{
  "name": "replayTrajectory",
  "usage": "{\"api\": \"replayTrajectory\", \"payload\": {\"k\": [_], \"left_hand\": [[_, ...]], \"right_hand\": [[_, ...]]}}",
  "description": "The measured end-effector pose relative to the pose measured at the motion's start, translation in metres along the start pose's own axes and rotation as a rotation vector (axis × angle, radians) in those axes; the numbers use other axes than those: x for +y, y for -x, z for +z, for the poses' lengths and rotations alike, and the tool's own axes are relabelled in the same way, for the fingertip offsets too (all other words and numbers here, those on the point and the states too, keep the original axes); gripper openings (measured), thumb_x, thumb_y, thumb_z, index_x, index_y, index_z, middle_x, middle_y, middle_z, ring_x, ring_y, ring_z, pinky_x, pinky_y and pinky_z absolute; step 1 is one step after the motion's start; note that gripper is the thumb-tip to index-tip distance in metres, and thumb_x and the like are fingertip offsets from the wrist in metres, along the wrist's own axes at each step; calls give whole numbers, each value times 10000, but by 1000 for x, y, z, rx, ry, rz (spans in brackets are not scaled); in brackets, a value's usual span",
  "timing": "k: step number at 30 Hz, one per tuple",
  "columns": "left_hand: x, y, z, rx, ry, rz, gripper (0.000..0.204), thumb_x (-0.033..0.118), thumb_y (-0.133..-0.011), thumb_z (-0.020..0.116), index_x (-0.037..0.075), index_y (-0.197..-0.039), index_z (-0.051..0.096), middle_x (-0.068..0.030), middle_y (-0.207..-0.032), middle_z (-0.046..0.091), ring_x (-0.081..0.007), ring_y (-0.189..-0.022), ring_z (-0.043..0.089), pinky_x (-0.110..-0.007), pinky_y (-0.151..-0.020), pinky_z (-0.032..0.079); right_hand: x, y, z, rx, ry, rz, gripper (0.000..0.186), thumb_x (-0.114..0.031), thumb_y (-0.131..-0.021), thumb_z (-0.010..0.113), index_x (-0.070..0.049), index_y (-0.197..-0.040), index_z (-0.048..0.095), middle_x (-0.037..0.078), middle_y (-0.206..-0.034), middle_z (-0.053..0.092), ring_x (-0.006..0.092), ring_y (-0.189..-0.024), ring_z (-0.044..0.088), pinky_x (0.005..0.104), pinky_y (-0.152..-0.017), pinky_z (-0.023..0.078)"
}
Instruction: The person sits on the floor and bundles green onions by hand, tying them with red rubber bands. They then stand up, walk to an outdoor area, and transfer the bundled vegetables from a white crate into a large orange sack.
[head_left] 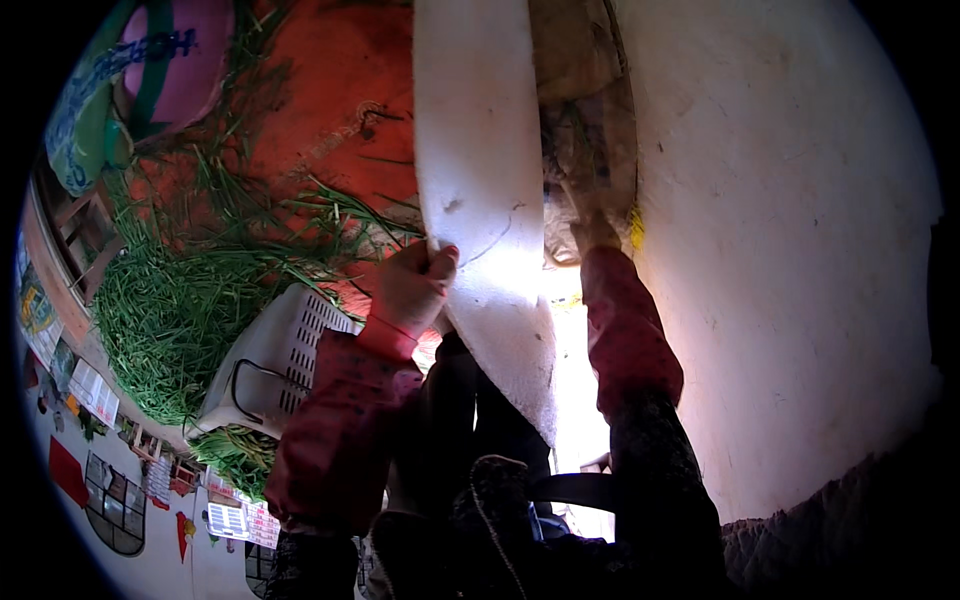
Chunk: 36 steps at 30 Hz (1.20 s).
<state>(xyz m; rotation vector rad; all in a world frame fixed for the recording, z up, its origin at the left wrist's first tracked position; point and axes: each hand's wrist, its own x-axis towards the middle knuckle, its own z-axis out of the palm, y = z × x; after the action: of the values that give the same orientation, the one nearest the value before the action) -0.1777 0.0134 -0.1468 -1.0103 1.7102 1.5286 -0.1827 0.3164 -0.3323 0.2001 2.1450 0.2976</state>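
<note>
A long white foam-like panel (480,130) runs up the middle of the view, its lower end tapering in front of my body. My left hand (412,290) is closed on its left edge, with the thumb on the face toward me. On the panel's far right side, my right hand (597,232) reaches into the gap beside the wall. Its fingers are too dim to make out. Around that hand lies a crumpled brownish sack-like sheet (588,110). Red sleeve covers (630,330) are on both my forearms.
A pale wall (780,220) fills the right side. To the left, cut green grass (170,310) is heaped around a white slotted plastic basket (300,340). An orange-red sheet (320,90) strewn with grass lies behind, near a pink and green bag (170,70).
</note>
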Motion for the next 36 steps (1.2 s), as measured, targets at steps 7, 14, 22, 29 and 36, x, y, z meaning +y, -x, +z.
{"api": "replayTrajectory", "payload": {"k": [7, 14, 22, 29, 36], "left_hand": [[1, 14, 12, 23, -262, 4, 350, 338, -852, 541, 5, -870, 648, -158, -687, 639, -253, -645, 629, -369, -616, 470], [40, 150, 12, -156, -421, 178, 396, 382, -859, 555, 48, -1062, 614, -156, -925, 665, -273, -823, 652, -368, -716, 499], [-47, 367, -51, 10, -5, 138, 326, 298, -863, 569, 63, -1083, 622, -144, -1023, 648, -271, -920, 632, -346, -812, 485], [-215, 470, -42, 535, 377, -351, 293, 230, -864, 539, 55, -1081, 631, -125, -884, 683, -202, -778, 658, -307, -717, 503], [-266, 535, -19, 454, 880, -595, 277, 176, -882, 535, 24, -1106, 596, -115, -854, 650, -164, -682, 625, -270, -611, 508]], "right_hand": [[43, 133, -44, -47, -829, -71, 297, -352, -780, 622, -55, -797, 624, 121, -624, 577, 257, -572, 580, 384, -542, 465], [68, 300, -170, 233, -701, 102, 411, -407, -763, 625, -25, -916, 631, 139, -863, 652, 257, -791, 621, 370, -755, 482], [-37, 382, -296, 103, -1125, -268, 248, -304, -777, 576, -58, -771, 547, 75, -702, 562, 199, -611, 533, 326, -568, 421], [-125, 441, -234, -107, -1593, -153, 203, -214, -789, 534, -87, -644, 474, 19, -562, 483, 148, -453, 456, 288, -404, 367], [35, 509, -179, -214, -920, -459, 206, -252, -887, 538, -59, -842, 480, 7, -556, 483, 81, -398, 433, 237, -364, 358]]}}
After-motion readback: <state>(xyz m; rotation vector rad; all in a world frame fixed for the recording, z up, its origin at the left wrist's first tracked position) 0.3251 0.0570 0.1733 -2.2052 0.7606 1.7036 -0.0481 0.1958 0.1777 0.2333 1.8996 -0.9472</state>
